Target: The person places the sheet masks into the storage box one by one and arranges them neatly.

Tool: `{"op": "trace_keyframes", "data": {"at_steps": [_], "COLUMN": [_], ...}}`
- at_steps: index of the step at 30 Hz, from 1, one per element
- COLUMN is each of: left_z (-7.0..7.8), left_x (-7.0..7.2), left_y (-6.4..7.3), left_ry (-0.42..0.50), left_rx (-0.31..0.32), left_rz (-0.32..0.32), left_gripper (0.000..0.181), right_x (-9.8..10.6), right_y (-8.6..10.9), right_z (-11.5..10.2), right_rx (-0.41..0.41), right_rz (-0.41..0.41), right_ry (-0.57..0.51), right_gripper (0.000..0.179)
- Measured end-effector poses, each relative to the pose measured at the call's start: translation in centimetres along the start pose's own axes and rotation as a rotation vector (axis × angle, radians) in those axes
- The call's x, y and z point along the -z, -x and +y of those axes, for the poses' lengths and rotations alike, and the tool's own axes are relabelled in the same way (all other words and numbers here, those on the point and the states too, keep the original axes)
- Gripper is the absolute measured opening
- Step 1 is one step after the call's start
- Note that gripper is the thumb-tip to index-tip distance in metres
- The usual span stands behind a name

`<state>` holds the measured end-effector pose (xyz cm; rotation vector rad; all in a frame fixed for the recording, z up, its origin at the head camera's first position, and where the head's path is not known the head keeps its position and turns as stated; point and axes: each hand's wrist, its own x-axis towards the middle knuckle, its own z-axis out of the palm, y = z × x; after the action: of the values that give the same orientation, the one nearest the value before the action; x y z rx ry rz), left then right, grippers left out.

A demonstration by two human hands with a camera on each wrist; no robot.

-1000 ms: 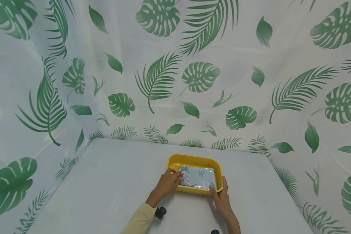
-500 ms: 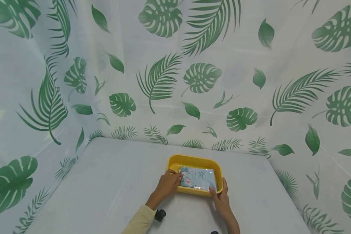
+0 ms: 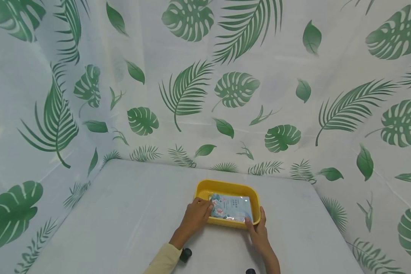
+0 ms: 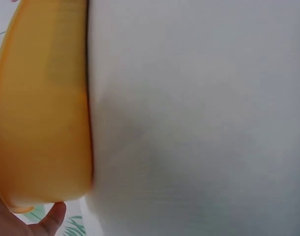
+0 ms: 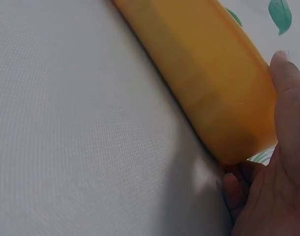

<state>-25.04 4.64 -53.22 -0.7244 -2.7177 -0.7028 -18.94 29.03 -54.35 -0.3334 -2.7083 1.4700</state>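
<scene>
A yellow plastic basin (image 3: 222,186) with rounded corners sits on the white table. Inside it lies a flat light-blue packet (image 3: 238,207) printed with pink flowers and dark characters. My left hand (image 3: 196,215) grips the basin's left end, fingers bent over the rim beside the packet's left edge. In the left wrist view, one fingertip (image 4: 60,206) presses the outer end wall. At the front right corner my right hand (image 3: 258,232) holds the basin, thumb over the rim and fingers along the outside. The right wrist view has the thumb (image 5: 286,71) at the rim, with other fingers low by the base.
The white tabletop (image 3: 123,213) spreads around the basin. A white cloth with green leaves (image 3: 236,89) hangs behind and on both sides. Small black parts, such as the one (image 3: 185,255) by the left wrist, show near the forearms.
</scene>
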Motion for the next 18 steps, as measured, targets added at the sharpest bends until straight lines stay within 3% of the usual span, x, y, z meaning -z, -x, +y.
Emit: {"op": "trace_keyframes", "data": {"at_steps": [5, 10, 13, 18], "left_z": [-0.2, -0.5, -0.5, -0.6], "left_x": [0.0, 0.0, 0.0, -0.2], "left_y": [0.8, 1.2, 1.2, 0.8], "left_ry": [0.050, 0.037, 0.006, -0.031], "left_rx": [-0.074, -0.088, -0.095, -0.038], "left_rz": [0.004, -0.007, 0.064, 0.180], "left_gripper": [0.030, 0.029, 0.022, 0.018], "right_x": [0.1, 0.3, 0.2, -0.1], "right_y": [0.3, 0.3, 0.3, 0.4], "right_z": [-0.3, -0.7, -0.7, -0.4], "right_rx": [0.032, 0.046, 0.047, 0.029], "right_rz": [0.025, 0.038, 0.047, 0.025], "right_ry": [0.015, 0.040, 0.040, 0.042], "right_gripper": [0.080, 0.077, 0.076, 0.077]}}
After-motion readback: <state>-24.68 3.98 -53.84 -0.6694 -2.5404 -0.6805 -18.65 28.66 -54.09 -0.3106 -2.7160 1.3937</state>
